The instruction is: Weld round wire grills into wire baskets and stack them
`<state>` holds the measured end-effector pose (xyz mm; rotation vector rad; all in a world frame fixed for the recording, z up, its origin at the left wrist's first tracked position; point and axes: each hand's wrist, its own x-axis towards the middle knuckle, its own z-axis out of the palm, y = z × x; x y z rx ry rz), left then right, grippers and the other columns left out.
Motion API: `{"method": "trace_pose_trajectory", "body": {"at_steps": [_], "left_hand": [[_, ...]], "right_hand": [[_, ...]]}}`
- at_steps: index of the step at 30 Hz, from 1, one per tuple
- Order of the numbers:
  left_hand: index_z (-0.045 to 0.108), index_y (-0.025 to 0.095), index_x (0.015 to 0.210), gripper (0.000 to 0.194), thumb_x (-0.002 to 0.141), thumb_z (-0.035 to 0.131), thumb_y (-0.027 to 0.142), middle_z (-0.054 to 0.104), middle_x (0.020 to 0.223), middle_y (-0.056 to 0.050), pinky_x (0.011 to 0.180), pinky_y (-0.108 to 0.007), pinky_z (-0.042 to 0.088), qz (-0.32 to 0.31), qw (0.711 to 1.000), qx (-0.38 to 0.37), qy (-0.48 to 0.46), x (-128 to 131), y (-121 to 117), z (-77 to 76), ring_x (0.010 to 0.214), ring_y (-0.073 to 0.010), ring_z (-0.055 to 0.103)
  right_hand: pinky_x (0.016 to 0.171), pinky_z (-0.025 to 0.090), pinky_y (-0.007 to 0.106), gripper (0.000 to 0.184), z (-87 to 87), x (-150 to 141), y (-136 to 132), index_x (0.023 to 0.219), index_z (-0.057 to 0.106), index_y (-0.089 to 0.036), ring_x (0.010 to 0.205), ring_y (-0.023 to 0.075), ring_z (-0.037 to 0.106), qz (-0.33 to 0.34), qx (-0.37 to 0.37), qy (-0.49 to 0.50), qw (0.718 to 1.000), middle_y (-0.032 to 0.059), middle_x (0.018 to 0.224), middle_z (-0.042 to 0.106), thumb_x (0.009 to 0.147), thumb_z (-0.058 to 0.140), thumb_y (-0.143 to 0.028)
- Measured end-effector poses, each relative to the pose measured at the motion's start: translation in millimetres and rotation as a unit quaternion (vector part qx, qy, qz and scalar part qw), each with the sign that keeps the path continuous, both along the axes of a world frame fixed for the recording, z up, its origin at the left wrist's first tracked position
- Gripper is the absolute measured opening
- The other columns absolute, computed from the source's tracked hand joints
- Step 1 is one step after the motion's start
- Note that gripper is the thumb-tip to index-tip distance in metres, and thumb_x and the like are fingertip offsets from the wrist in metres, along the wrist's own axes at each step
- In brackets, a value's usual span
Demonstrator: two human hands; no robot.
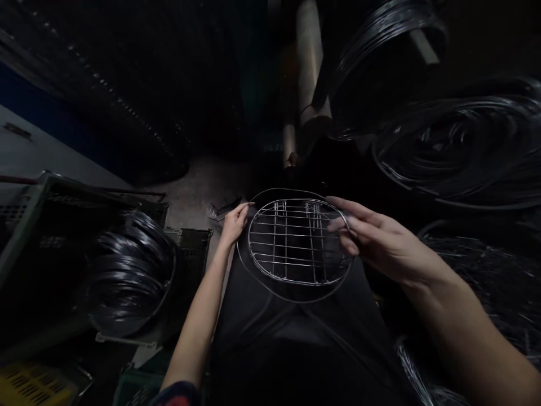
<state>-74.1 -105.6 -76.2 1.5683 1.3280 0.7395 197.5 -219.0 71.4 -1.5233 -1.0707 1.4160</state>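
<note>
A round wire rack [291,248] with a grid of thin bars lies over my lap, on dark trousers. A larger loose wire ring [270,290] loops around it. My left hand [234,221] pinches the ring at its left rim, fingers closed on the wire. My right hand [372,237] grips the rack's right rim, fingers curled over the edge.
Stacked coils of dark wire [127,270] sit in a crate [38,197] at my left. Big wire coils [465,146] hang at the upper right, and more wire [486,282] piles at the right. A small metal piece [217,211] lies on the floor. A yellow crate [29,383] is at the bottom left.
</note>
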Motion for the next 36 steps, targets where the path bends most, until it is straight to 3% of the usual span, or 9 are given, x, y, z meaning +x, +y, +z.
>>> {"method": "trace_pose_trajectory", "body": {"at_steps": [3,6,8,11,16,20,25,30,36], "left_hand": [[0.069,0.017,0.106,0.037,0.087,0.051,0.042,0.072,0.099,-0.006,0.088,-0.029,0.049,-0.032,0.999,-0.011,-0.008,5.4,7.0,-12.6,0.097,-0.0203,0.065],[0.070,0.016,0.107,0.038,0.086,0.053,0.043,0.070,0.110,-0.007,0.096,-0.033,0.047,-0.054,0.998,-0.024,-0.022,3.1,2.2,-18.1,0.105,-0.0232,0.063],[0.068,0.015,0.110,0.042,0.087,0.050,0.045,0.069,0.113,-0.009,0.097,-0.036,0.047,-0.055,0.997,-0.032,-0.032,-0.8,-4.2,-20.9,0.108,-0.0243,0.063],[0.066,0.014,0.114,0.046,0.088,0.048,0.047,0.066,0.118,-0.010,0.101,-0.037,0.044,-0.055,0.996,-0.044,-0.048,-5.2,-10.9,-22.9,0.112,-0.0248,0.060],[0.062,0.015,0.122,0.049,0.086,0.052,0.048,0.061,0.126,-0.008,0.105,-0.037,0.041,-0.069,0.993,-0.067,-0.065,-12.1,-15.4,-15.1,0.119,-0.0246,0.056],[0.053,0.018,0.131,0.053,0.086,0.053,0.045,0.055,0.134,-0.006,0.110,-0.037,0.035,-0.096,0.992,-0.075,-0.020,-25.4,-27.1,-10.5,0.126,-0.0238,0.049],[0.049,0.018,0.135,0.053,0.087,0.053,0.041,0.057,0.132,-0.006,0.106,-0.036,0.039,-0.100,0.993,-0.052,0.025,-27.9,-31.1,-16.9,0.123,-0.0235,0.053],[0.058,0.017,0.126,0.044,0.086,0.055,0.036,0.071,0.105,-0.006,0.089,-0.031,0.050,-0.070,0.993,0.001,0.092,-15.2,-26.5,-23.5,0.098,-0.0228,0.066],[0.059,0.019,0.125,0.039,0.092,0.048,0.034,0.071,0.106,-0.007,0.080,-0.027,0.051,-0.010,0.991,0.053,0.122,-5.0,-44.4,-35.2,0.086,-0.0199,0.069]], "right_hand": [[0.062,0.052,0.033,0.058,-23.5,16.8,9.4,0.131,0.054,-0.022,0.066,0.0177,0.061,-0.061,0.064,-0.191,0.978,0.0074,0.098,0.068,0.077,0.061,-0.041],[0.079,0.052,0.040,0.041,-51.2,40.4,20.4,0.116,0.066,-0.022,0.084,0.0236,0.065,-0.060,0.070,-0.324,0.942,0.0065,0.097,0.070,0.078,0.057,-0.035],[0.086,0.051,0.041,0.038,-66.1,52.8,22.1,0.111,0.068,-0.020,0.090,0.0249,0.065,-0.047,0.055,-0.318,0.945,0.0067,0.097,0.071,0.078,0.058,-0.035],[0.086,0.052,0.040,0.041,-82.9,59.2,16.0,0.110,0.068,-0.017,0.092,0.0242,0.065,-0.078,0.039,-0.232,0.969,0.0081,0.102,0.071,0.078,0.060,-0.040],[0.086,0.052,0.039,0.042,-112.6,48.6,-6.5,0.103,0.070,-0.017,0.095,0.0252,0.065,-0.163,-0.013,-0.145,0.976,0.0087,0.103,0.071,0.072,0.066,-0.045],[0.089,0.051,0.041,0.052,-137.1,39.3,-36.2,0.114,0.066,-0.018,0.105,0.0265,0.062,-0.206,-0.023,-0.106,0.973,0.0088,0.114,0.068,0.073,0.064,-0.050],[0.094,0.049,0.042,0.051,-147.8,40.4,-51.5,0.120,0.063,-0.019,0.113,0.0269,0.058,-0.186,-0.005,-0.155,0.970,0.0075,0.121,0.064,0.077,0.061,-0.048],[0.089,0.051,0.044,0.047,-149.1,48.9,-44.7,0.119,0.065,-0.018,0.103,0.0282,0.063,-0.116,-0.013,-0.253,0.960,0.0086,0.113,0.068,0.081,0.054,-0.043],[0.095,0.047,0.042,0.044,-161.4,42.2,-52.6,0.116,0.067,-0.019,0.106,0.0277,0.062,-0.112,-0.001,-0.336,0.935,0.0092,0.114,0.068,0.083,0.050,-0.043]]}}
